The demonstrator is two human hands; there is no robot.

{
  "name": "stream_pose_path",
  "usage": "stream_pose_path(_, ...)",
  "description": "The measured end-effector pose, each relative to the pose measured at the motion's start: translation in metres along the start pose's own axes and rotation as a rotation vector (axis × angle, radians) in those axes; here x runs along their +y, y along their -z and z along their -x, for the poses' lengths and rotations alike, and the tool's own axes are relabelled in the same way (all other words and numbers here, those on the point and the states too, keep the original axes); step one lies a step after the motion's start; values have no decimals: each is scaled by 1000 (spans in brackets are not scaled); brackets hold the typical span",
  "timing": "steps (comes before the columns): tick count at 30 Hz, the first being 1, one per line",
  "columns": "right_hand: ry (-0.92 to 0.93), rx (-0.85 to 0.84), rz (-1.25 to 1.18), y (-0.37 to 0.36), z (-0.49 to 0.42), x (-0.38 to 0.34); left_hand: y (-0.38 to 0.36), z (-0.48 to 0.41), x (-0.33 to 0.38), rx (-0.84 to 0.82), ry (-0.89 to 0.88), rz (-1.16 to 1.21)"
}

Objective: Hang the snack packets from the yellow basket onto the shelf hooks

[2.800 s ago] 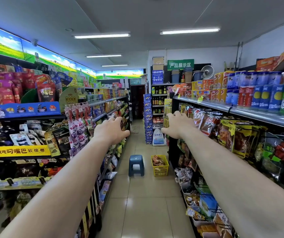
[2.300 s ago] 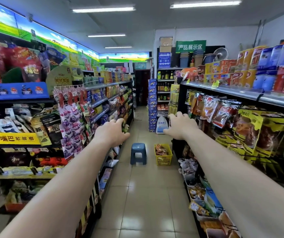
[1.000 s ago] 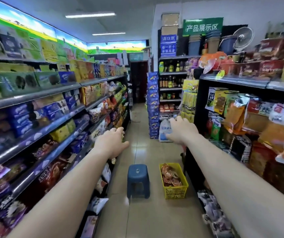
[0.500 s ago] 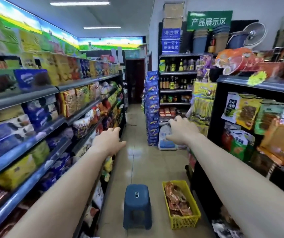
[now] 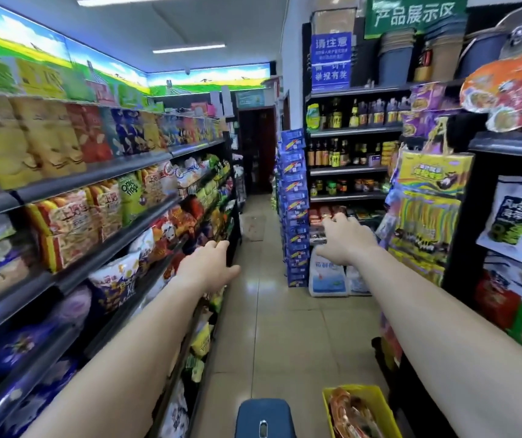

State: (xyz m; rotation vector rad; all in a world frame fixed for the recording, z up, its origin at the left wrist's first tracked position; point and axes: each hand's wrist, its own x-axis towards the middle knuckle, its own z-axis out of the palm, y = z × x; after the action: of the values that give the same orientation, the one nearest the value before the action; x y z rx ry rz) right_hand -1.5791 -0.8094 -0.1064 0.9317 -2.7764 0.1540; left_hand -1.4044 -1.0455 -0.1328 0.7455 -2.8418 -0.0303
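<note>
Snack packets [image 5: 353, 415]: reddish-orange, heaped in the yellow basket [image 5: 378, 403] at lower right of frame, on the floor close to the foot of the right-hand rack. Their long axis seems to run with the basket's length, from the bottom edge up toward mid-frame, far ends leaning slightly left. The frame edge crops the pile, so this is not certain.

Left hand [image 5: 209, 270]: left of centre, held out in the air, palm down, fingers loosely straight, thumb spread to the right, nothing in it. Right hand [image 5: 345, 240]: right of centre, a little higher, palm down, fingers relaxed and spread, also holding nothing. Both are well apart from the basket.

Blue stool [image 5: 264, 418]: bottom centre, just beside the basket's left wall, with a narrow gap between them. Tiled floor [image 5: 272, 327] runs open up the middle of frame between the forearms. Left edge: long shelves [image 5: 95, 172] packed with bagged snacks. Right edge: black rack [image 5: 465, 263] with hanging packets [image 5: 512, 216]. Farther up, a stack of blue boxes [image 5: 293, 210] and a white sack [image 5: 327, 276] narrow the aisle from the right.
</note>
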Motion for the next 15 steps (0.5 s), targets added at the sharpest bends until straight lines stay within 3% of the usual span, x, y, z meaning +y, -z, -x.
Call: stream_pose_path(15,-67,-25,37,-75,-292,17,-63,-302,-43,8,-31,22)
